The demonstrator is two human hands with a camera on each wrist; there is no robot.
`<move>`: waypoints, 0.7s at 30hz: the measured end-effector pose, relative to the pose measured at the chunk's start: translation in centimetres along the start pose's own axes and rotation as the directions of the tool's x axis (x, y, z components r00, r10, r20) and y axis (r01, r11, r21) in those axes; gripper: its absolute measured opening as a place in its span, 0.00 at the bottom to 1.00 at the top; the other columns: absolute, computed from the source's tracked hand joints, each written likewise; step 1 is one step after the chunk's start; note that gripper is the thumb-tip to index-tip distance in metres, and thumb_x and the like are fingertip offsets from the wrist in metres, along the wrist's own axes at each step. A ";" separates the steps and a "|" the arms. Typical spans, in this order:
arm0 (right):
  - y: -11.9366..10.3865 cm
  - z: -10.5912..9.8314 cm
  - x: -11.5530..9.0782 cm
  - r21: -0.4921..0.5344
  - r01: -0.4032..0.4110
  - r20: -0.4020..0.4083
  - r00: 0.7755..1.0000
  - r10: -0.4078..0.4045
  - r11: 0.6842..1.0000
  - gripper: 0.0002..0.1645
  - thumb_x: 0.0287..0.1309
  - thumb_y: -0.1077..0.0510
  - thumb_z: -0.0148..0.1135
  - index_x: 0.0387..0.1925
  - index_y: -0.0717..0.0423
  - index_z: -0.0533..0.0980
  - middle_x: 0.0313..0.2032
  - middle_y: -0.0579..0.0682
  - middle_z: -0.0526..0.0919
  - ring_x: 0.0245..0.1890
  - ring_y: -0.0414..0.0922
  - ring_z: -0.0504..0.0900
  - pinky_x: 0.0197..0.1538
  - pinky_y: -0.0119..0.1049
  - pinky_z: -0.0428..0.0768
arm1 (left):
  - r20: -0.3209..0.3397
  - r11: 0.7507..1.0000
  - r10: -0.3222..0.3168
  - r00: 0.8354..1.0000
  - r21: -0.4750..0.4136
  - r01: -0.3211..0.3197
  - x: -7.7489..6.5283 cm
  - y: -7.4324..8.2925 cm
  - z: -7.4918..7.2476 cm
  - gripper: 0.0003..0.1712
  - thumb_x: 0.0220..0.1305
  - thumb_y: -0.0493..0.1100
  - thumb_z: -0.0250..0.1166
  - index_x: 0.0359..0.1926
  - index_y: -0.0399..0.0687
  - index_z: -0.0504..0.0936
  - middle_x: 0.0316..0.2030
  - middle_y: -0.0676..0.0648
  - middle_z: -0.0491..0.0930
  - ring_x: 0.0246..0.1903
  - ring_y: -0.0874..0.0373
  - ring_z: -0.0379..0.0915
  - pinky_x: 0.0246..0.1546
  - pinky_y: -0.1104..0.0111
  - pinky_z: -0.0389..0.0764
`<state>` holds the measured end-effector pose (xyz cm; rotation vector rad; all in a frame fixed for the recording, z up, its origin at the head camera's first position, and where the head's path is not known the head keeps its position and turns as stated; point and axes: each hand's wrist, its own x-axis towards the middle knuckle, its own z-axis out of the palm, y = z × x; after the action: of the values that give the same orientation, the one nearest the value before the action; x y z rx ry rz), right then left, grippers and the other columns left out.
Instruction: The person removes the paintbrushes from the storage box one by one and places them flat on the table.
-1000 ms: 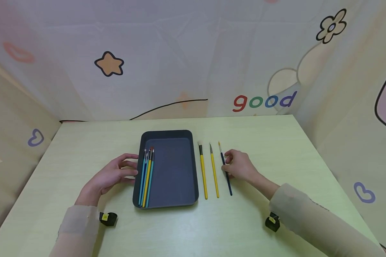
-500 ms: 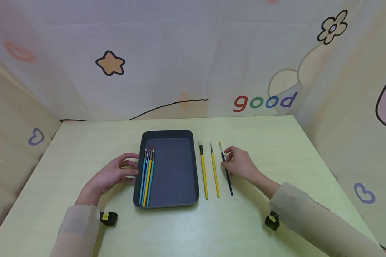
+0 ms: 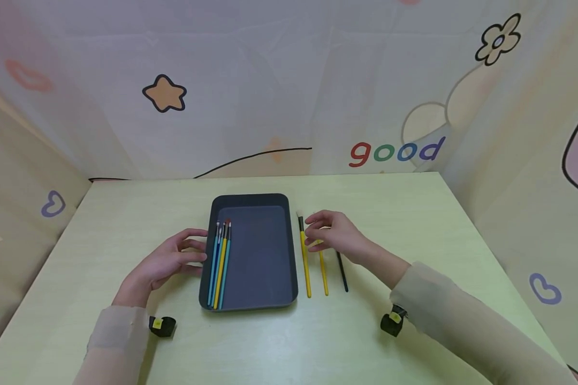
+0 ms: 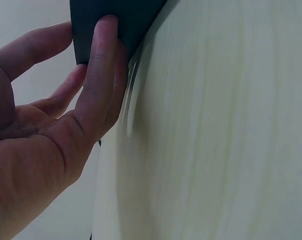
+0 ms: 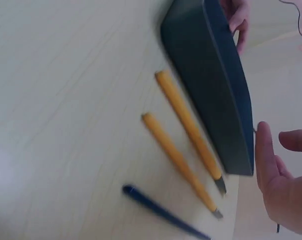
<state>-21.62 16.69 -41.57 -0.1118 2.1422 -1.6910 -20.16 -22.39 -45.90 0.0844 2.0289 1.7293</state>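
Note:
My left hand (image 3: 175,256) rests with its fingertips against the left wall of a dark grey tray (image 3: 257,195); in the left wrist view the fingers (image 4: 105,55) touch the tray's side (image 4: 88,30). Inside the tray, along its left side, lie several slim paintbrushes (image 3: 220,270) with blue, yellow and teal handles. My right hand (image 3: 339,235) is over the row of brushes right of the tray, thumb and fingers apart, holding nothing. Below it are a thicker yellow paintbrush (image 3: 305,267), a thinner yellow paintbrush (image 3: 324,272) and a dark blue paintbrush (image 3: 343,275); the hand hides their upper parts in places.
A pale wooden table (image 3: 250,347) carries everything. Printed cloth (image 3: 250,96) hangs behind it and on both sides. Black wrist cameras (image 3: 162,327) sit at both cuffs.
My right hand has let go of the dark blue paintbrush and moved left and up toward the yellow brushes. The blue brush stays on the table. My left hand has not moved.

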 end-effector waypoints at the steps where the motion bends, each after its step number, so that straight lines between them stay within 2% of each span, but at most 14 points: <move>1: -0.2 0.3 0.0 0.021 -0.006 0.028 1.000 0.006 1.000 0.25 0.68 0.67 0.63 0.63 0.72 0.69 0.48 0.63 0.80 0.46 0.58 0.86 0.51 0.51 0.85 | 0.000 1.000 0.001 1.000 0.001 -0.001 0.0 0.0 0.0 0.37 0.70 0.32 0.63 0.75 0.39 0.58 0.60 0.30 0.68 0.48 0.45 0.78 0.49 0.55 0.85; 5: -1.0 1.7 0.1 0.113 -0.040 0.152 0.988 0.022 0.993 0.29 0.69 0.67 0.62 0.67 0.73 0.65 0.55 0.69 0.77 0.52 0.57 0.84 0.56 0.52 0.82 | 0.002 1.000 0.006 1.000 -0.005 -0.006 0.0 0.0 0.0 0.37 0.70 0.32 0.63 0.75 0.39 0.58 0.59 0.30 0.68 0.48 0.45 0.78 0.49 0.55 0.85; 9: -1.1 3.2 0.5 0.174 -0.071 0.240 0.970 0.028 0.982 0.32 0.70 0.68 0.59 0.69 0.76 0.61 0.62 0.73 0.71 0.58 0.60 0.80 0.59 0.51 0.80 | 0.012 1.000 0.012 1.000 -0.006 -0.011 0.0 -0.1 -0.1 0.37 0.70 0.32 0.63 0.75 0.38 0.58 0.59 0.29 0.68 0.48 0.45 0.78 0.49 0.55 0.85; 17: -0.9 6.4 1.7 0.169 -0.143 0.300 0.950 0.087 0.975 0.29 0.71 0.69 0.57 0.69 0.76 0.63 0.64 0.70 0.73 0.63 0.59 0.77 0.60 0.48 0.80 | 0.025 1.000 0.009 1.000 -0.008 -0.008 -0.1 0.0 -0.2 0.38 0.70 0.32 0.62 0.76 0.39 0.57 0.60 0.29 0.68 0.49 0.45 0.77 0.50 0.55 0.85; 21: -0.7 7.6 2.2 0.189 -0.149 0.327 0.942 0.081 0.971 0.29 0.72 0.69 0.56 0.69 0.77 0.62 0.65 0.69 0.73 0.63 0.58 0.77 0.61 0.49 0.79 | 0.028 1.000 0.017 0.999 -0.011 -0.017 -0.2 0.1 -0.1 0.39 0.70 0.33 0.63 0.76 0.38 0.57 0.60 0.29 0.68 0.49 0.46 0.77 0.50 0.55 0.85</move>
<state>-21.01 8.93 -42.90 -0.1800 1.6931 -1.6915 -20.06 -22.54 -45.77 0.1222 2.0044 1.7397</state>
